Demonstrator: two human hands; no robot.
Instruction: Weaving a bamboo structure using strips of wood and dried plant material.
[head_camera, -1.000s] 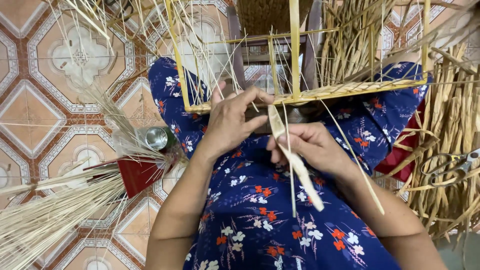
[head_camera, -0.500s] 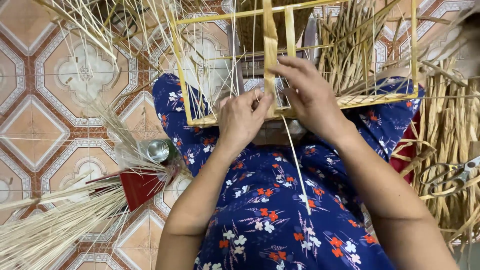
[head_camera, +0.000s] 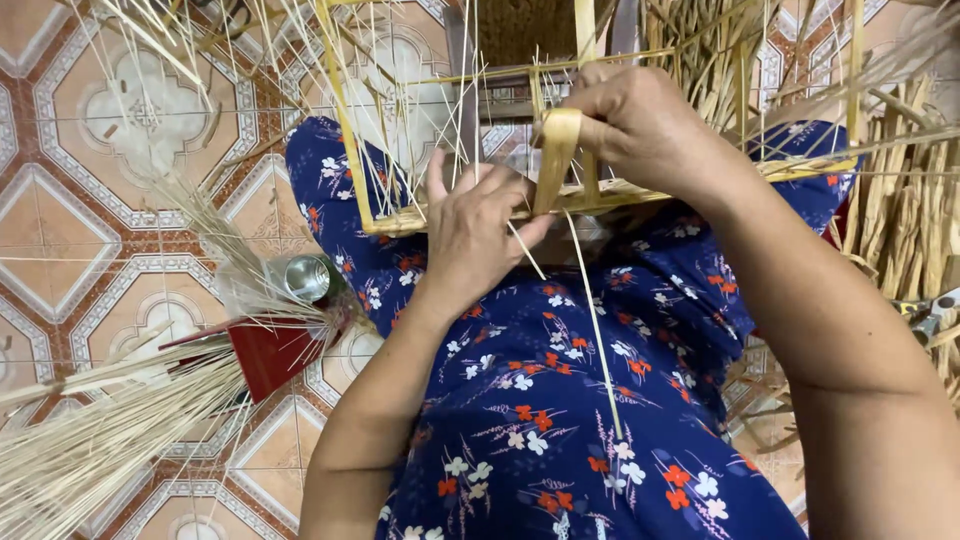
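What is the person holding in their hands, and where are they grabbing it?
The right hand grips a flat pale strip at its folded top; the left hand touches its lower end.

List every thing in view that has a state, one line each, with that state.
Left hand: fingers spread, resting on the frame's lower bar.
Right hand: closed on the flat strip.
Flat strip: upright, pinched at its top.
Wooden frame: tilted across the lap, strung with thin strands.
Metal can: on its side on the floor.
Reed bundle: lying fanned out on the tiles.
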